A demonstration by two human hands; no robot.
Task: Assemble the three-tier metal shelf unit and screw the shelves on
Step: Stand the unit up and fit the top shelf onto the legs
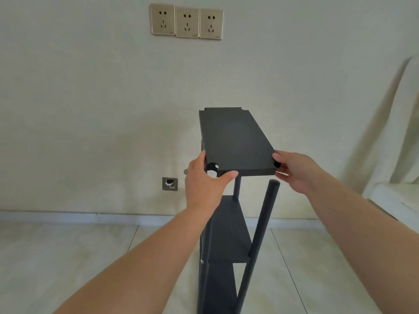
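Pale wall (90,109) and light floor tiles (68,257) form the background; three sockets (186,22) are mounted at 12 o'clock, and white-draped furniture (390,155) is seen at 3 o'clock.

The top shelf (233,141) is held at frame centre, above the partly built frame, whose middle shelf (229,230) is already fitted at 6 o'clock. The near left corner is gripped by the left hand (204,184), with the thumb curled under the front lip. The near right corner is clamped by the right hand (294,171), fingers wrapped over the edge. Both hands are therefore closed on the shelf.

The near right post (265,223) stands free at 5 o'clock, its top just below the shelf corner. A rounded corner cut-out is visible beside the left thumb.

Handling, as judged:
- The shelf appears to be folded sheet metal: stiff, fairly light, not fragile.
- The painted finish is likely smooth, so a grip on the folded lip is preferred to a grip on the flat face.
- Hold should be taken at both near corners, clear of the cut-outs, so that the posts can be engaged.
- The shelf should be kept level; whether the far corners are seated cannot be told.
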